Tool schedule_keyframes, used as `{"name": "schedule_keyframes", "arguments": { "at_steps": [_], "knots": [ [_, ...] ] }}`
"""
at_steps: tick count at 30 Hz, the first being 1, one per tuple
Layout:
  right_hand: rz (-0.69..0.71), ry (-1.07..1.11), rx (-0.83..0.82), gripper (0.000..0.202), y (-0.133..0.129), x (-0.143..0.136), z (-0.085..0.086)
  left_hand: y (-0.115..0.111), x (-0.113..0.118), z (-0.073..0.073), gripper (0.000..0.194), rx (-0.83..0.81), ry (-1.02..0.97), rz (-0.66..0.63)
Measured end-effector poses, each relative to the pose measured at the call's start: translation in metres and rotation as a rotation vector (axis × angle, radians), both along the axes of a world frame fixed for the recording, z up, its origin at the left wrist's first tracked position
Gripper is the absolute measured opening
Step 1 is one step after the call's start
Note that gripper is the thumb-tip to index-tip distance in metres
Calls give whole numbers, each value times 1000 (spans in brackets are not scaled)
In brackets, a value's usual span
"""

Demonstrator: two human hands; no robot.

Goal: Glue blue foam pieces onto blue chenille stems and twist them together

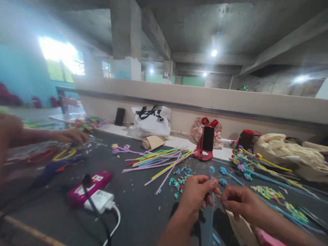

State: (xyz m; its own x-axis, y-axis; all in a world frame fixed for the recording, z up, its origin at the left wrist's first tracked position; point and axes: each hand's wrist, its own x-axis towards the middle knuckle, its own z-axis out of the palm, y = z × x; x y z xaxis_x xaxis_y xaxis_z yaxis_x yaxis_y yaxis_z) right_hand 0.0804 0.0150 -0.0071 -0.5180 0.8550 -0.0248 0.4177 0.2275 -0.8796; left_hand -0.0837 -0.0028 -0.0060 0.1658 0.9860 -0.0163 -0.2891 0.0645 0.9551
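Near the bottom centre, my left hand (198,193) pinches a blue fuzzy stem (211,170) that stands upright, with a small round curl at its top. Just right of it, my right hand (239,200) has its fingers closed together; whatever lies between the fingertips is too small to name. Behind my right hand lie blue stems with curled heads (223,170). Small cut blue and green pieces (179,180) are scattered beyond my left hand. A loose pile of purple, yellow and green stems (158,160) lies farther back.
At the left are a magenta power strip (104,177) with a white charger (100,201) and cables, and another person's arms (41,137). A propped phone (208,138), a white bag (153,123) and fuzzy flowers (244,162) are along the back. Cream cloth (289,151) lies right.
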Motion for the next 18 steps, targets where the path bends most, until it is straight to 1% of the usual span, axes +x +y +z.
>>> {"name": "schedule_keyframes", "arguments": {
  "at_steps": [3,6,9,11,14,16,18],
  "knots": [
    [-26,-22,53,7,-6,4,4,0,-5,2,28,5,-74,12],
    [-52,-50,67,11,-10,9,9,1,-12,5,32,9,-91,3],
    [-80,-55,63,13,-12,15,11,0,-16,7,31,18,-111,-46],
    [-122,-62,53,14,-13,19,12,0,-18,7,28,24,-114,-88],
    [-191,-91,49,12,-16,27,12,1,-21,8,22,8,-127,-104],
    [-178,-128,87,14,-19,33,12,2,-24,8,18,-9,-144,-93],
    [-108,-210,167,15,-23,37,11,3,-26,9,17,-30,-156,-84]
  ]
}}
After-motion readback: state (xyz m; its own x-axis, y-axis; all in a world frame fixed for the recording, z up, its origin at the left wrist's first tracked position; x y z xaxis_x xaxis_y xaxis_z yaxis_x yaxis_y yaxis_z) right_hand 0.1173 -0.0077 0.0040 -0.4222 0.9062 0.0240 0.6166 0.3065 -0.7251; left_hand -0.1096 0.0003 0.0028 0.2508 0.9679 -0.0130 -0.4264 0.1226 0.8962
